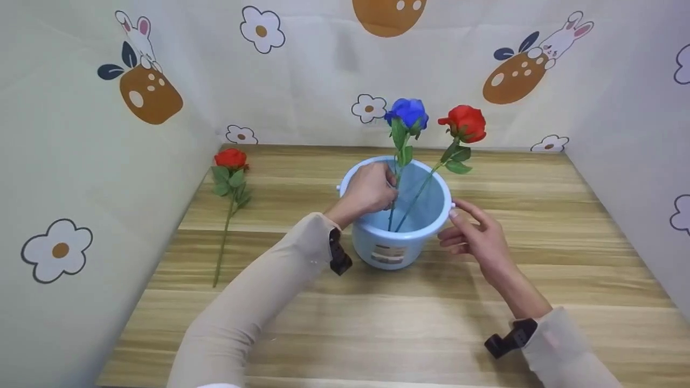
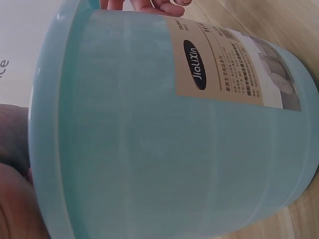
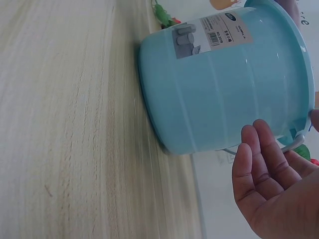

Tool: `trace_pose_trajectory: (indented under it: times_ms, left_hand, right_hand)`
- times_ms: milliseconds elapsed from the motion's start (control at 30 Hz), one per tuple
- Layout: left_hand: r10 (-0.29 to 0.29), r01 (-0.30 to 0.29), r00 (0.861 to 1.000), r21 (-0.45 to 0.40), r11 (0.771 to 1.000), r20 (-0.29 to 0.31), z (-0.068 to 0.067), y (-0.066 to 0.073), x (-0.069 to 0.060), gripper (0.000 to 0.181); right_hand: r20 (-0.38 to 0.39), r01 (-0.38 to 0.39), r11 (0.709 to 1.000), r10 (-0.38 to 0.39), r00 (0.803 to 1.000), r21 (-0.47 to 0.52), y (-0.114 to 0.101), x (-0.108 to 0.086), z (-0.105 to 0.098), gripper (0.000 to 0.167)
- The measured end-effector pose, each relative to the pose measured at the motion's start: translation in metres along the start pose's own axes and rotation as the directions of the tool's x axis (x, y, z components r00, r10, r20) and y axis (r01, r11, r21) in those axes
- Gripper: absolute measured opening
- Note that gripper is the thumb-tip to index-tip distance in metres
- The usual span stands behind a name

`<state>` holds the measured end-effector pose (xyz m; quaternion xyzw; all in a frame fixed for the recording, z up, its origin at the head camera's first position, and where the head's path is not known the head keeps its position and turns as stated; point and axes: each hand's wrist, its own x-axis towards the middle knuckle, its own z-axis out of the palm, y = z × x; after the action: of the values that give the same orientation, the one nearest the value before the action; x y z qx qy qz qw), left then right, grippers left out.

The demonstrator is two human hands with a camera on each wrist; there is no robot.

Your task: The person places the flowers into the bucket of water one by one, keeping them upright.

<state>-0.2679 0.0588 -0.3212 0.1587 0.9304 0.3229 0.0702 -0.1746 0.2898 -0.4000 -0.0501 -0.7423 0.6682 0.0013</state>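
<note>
Head view: the left hand pinches the blue rose; the right hand lightly pinches the bucket rim.

A light-blue bucket looms large — label reading JiaLiXin — with fingers showing just beyond it.

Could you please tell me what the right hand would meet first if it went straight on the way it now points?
The right hand would probably meet the blue bucket, near its rim; whether they touch now is unclear.
</note>
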Motion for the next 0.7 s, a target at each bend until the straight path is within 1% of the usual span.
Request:
trace_pose_trajectory:
  times_ms: [133,367,533,700]
  left_hand:
    - [-0.02,0.019,0.999,0.017,1.0,0.032,-0.001,0.001,0.004,0.023]
    - [-0.026,0.024,0.996,0.029,0.999,0.088,0.002,0.005,0.009,0.042]
    - [-0.04,0.038,0.993,0.022,0.999,0.111,0.004,0.005,0.011,0.046]
    - [-0.02,0.016,0.994,0.04,0.999,0.104,0.004,0.003,0.015,0.046]
  right_hand:
    - [0.003,-0.003,1.0,0.003,1.0,0.005,0.0,0.001,0.0,0.053]
    - [0.003,0.002,1.0,-0.003,1.0,0.027,0.002,0.001,0.001,0.051]
    - [0.006,0.004,1.0,-0.004,1.0,0.017,0.003,0.001,0.002,0.051]
    - [0.004,-0.001,1.0,0.001,1.0,0.011,0.003,0.001,0.001,0.053]
